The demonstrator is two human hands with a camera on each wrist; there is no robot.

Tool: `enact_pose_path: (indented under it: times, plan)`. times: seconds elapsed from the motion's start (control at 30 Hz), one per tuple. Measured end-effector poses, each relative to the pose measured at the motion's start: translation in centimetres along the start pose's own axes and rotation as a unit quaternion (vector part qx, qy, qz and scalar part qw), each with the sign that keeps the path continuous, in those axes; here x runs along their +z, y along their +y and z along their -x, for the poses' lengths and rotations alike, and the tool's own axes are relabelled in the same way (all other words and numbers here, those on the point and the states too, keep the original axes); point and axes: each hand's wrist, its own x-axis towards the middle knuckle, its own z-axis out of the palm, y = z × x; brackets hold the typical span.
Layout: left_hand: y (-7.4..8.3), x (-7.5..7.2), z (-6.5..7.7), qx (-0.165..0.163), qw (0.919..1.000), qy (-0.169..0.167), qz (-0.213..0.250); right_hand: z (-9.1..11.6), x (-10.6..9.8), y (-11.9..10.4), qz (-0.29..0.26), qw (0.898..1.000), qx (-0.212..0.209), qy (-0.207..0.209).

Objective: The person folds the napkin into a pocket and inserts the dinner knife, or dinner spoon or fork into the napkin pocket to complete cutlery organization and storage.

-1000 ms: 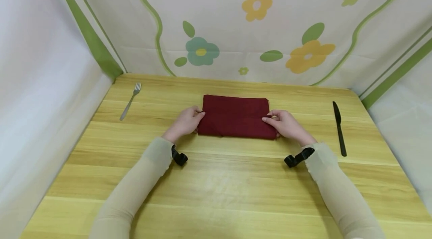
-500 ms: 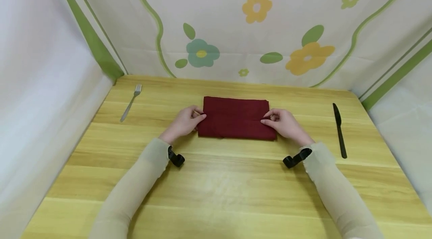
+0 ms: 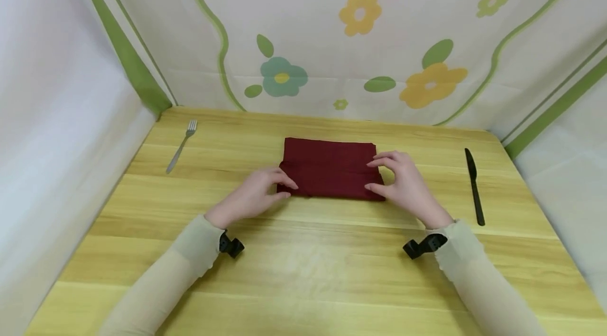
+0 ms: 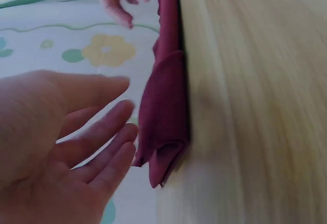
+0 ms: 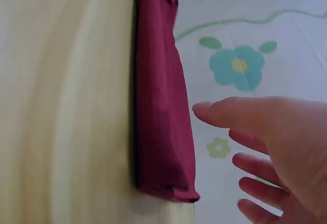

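Observation:
A dark red cloth napkin [image 3: 329, 170], folded into a flat rectangle, lies on the wooden table. In the left wrist view the folded napkin [image 4: 166, 96] shows layered, slightly loose ends at its near side. My left hand [image 3: 253, 194] hovers by its front left corner, fingers relaxed and spread, with nothing between them. At the right end my right hand [image 3: 403, 180] is held just above the cloth, thumb and fingers apart. The right wrist view shows a gap between this hand [image 5: 276, 152] and the napkin [image 5: 161, 101].
A silver fork [image 3: 182, 146] lies at the left of the table [image 3: 303, 273]. To the right is a black knife [image 3: 475, 186]. White curtains with printed flowers [image 3: 303, 20] enclose the back and both sides.
Both hands have let go of the napkin's ends. My left hand has moved toward the front left corner, and my right fingers have spread. The napkin stays in place.

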Motion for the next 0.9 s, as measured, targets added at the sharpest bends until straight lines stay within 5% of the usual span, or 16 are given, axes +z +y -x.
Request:
enact_pose_path:
  times: [0.2,0.47,0.9]
  plan:
    - [-0.6,0.4,0.0,-0.013,0.9976,-0.067,-0.013,0.9,0.7,0.6,-0.012,0.996,0.022,-0.083]
    - [-1.5,0.3,-0.7,-0.014,0.9962,-0.084,0.019,1.5,0.6,2.7,-0.088,0.986,0.095,-0.110]
    - [-0.9,0.2,0.1,-0.001,0.9961,-0.088,0.001,2.8,0.8,2.3,-0.056,0.993,0.040,-0.100]
